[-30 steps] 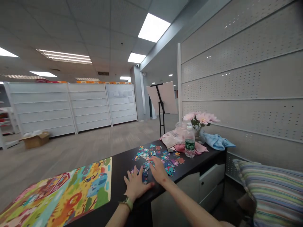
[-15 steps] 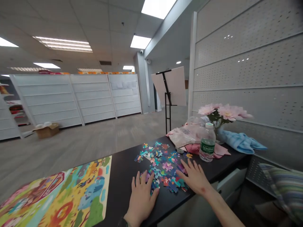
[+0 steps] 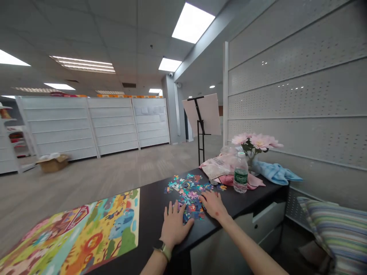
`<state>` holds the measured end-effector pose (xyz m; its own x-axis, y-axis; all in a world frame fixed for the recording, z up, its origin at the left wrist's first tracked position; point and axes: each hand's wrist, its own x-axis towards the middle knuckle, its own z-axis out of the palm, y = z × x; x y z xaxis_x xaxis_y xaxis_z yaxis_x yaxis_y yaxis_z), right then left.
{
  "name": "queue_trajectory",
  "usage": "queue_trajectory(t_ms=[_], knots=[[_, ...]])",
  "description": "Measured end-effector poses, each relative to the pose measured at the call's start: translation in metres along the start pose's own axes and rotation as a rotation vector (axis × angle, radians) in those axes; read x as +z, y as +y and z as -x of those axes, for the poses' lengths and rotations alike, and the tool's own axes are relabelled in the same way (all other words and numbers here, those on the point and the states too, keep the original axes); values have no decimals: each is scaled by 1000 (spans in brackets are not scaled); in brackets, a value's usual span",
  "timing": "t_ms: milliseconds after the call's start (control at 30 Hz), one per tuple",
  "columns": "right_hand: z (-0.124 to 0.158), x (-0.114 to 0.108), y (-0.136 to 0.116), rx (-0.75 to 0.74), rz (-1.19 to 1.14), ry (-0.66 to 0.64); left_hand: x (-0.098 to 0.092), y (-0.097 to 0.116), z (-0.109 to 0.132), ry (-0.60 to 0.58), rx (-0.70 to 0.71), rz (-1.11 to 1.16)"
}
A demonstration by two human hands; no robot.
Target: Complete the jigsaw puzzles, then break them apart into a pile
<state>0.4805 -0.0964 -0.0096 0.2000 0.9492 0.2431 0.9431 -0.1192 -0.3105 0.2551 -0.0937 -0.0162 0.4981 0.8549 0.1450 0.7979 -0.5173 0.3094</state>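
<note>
While loose puzzle pieces [image 3: 191,194] lie scattered across the black tabletop [image 3: 151,210] at the frame's lower centre, the left hand [image 3: 174,227], fingers spread, and the right hand [image 3: 213,205], fingers loosely parted, flank them palm-down, apparently hemming them in.

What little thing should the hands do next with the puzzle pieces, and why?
Maybe the right hand should pull in the yellow-and-blue piece near the bottle. It lies at the edge of the pile of puzzle pieces, and the right hand is closer to it than the left hand.
</note>
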Motion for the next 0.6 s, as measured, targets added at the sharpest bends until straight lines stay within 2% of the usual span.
queue_trajectory(t_ms=[200,333,467,533,600], knots=[[15,-18,-9,-83,-71,-3,-12,8,14,65,54,33],[16,-18,-1,-125,-99,-56,-12,5,7,-14,86,48],[10,-7,7,-170,-96,-152,-6,-10,-30,-113,199,116],[9,-2,8,-173,-83,-198,-6,-20,-57,-90,215,173],[5,-3,8,-187,-84,-234,-7,-28,-89,-41,174,194]])
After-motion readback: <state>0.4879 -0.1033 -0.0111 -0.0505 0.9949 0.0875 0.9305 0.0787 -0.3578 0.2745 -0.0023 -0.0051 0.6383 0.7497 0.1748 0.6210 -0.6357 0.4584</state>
